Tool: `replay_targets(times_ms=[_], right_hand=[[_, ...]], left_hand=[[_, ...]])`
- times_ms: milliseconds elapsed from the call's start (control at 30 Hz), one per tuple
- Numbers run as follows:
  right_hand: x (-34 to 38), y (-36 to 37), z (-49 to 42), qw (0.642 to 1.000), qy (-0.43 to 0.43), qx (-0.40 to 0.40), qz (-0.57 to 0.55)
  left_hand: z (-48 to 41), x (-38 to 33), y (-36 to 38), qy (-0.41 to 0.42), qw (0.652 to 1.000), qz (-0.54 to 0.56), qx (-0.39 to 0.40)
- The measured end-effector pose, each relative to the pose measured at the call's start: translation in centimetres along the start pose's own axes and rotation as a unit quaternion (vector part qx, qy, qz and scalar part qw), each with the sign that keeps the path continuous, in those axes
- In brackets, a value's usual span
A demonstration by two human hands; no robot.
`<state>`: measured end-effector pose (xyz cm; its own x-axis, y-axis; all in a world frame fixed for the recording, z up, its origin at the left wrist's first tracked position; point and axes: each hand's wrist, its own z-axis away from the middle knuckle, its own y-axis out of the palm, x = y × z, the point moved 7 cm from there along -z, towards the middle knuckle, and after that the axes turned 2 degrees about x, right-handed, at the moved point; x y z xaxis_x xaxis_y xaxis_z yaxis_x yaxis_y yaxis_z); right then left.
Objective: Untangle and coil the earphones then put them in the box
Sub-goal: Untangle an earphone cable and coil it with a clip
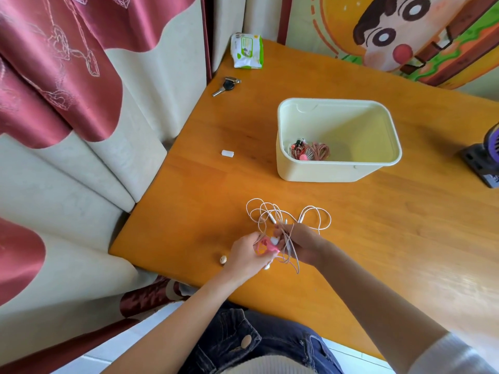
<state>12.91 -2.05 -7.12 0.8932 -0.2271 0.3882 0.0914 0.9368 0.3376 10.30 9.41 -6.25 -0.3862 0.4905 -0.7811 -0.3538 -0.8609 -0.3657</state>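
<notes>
No text can be read. The wipes pack (247,50) at the far table corner has a green-and-white printed label, with lettering too small and blurred to read; it may be a brand line. The dark fan base (479,161) at the right edge shows faint pale marks, also illegible.

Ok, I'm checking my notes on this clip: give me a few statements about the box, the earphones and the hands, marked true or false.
1. The box already holds coiled earphones. True.
2. The white earphones lie neatly coiled on the table. False: they are a loose tangle held by the left hand and right hand.
3. The keys are in the box. False: they lie on the table beyond it.
4. The left hand pinches a pink piece. True.
</notes>
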Motion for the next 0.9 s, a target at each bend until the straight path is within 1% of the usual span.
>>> replay_targets(times_ms=[100, 167, 267, 333, 400, 433, 500, 533, 600, 700, 733, 767, 800, 833, 867, 900], right_hand=[[0.6, -0.1, 0.3, 0.996, 0.001, 0.01, -0.084], [0.8, -0.3, 0.3, 0.996, -0.004, 0.014, -0.091], [0.6, -0.2, 0.4, 0.997, 0.0, 0.017, -0.076], [1.0, -0.6, 0.5, 0.999, -0.015, -0.011, -0.038], [2.0, -2.0, 0.5, 0.992, -0.058, -0.079, 0.08], [2.8, -2.8, 0.6, 0.976, -0.087, -0.115, 0.163], [4.1, -3.6, 0.8, 0.922, -0.138, -0.152, 0.328], [4.5, -3.6, 0.9, 0.895, -0.149, -0.152, 0.393], [4.7, -3.0, 1.1, 0.843, -0.151, -0.126, 0.501], [4.6, -1.9, 1.6, 0.763, -0.151, -0.09, 0.622], [4.9, -1.5, 2.0, 0.729, -0.159, -0.097, 0.659], [5.5, -0.9, 2.6, 0.695, -0.187, -0.118, 0.684], [6.3, 0.1, 3.6, 0.669, -0.24, -0.141, 0.689], [7.0, 1.3, 4.8, 0.658, -0.305, -0.154, 0.671], [7.5, 2.5, 5.9, 0.669, -0.363, -0.147, 0.632], [7.6, 3.7, 6.7, 0.696, -0.394, -0.123, 0.588]], left_hand=[[0.1, -0.9, -0.5, 0.016, 0.996, 0.08, -0.017], [0.3, -1.4, -0.7, 0.008, 0.992, 0.124, -0.011], [0.4, -1.6, -1.1, 0.004, 0.992, 0.127, -0.002], [0.6, -1.5, -1.6, 0.004, 0.993, 0.12, 0.004], [0.8, -1.1, -2.4, -0.015, 0.993, 0.115, 0.005], [0.9, -0.8, -2.8, -0.024, 0.992, 0.121, 0.001], [1.1, -0.3, -3.7, -0.047, 0.989, 0.142, -0.01], [1.2, 0.0, -4.2, -0.059, 0.987, 0.148, -0.02], [1.2, 0.4, -4.9, -0.072, 0.985, 0.153, -0.038], [1.3, 0.3, -5.5, -0.08, 0.982, 0.161, -0.055], [1.3, 0.1, -5.6, -0.08, 0.979, 0.177, -0.061], [1.3, 0.0, -5.7, -0.08, 0.975, 0.196, -0.065], [1.3, -0.1, -5.7, -0.081, 0.971, 0.216, -0.067], [1.3, -0.2, -5.6, -0.084, 0.966, 0.238, -0.063], [1.3, -0.4, -5.5, -0.087, 0.959, 0.265, -0.06], [1.3, -0.7, -5.3, -0.091, 0.95, 0.295, -0.054]])
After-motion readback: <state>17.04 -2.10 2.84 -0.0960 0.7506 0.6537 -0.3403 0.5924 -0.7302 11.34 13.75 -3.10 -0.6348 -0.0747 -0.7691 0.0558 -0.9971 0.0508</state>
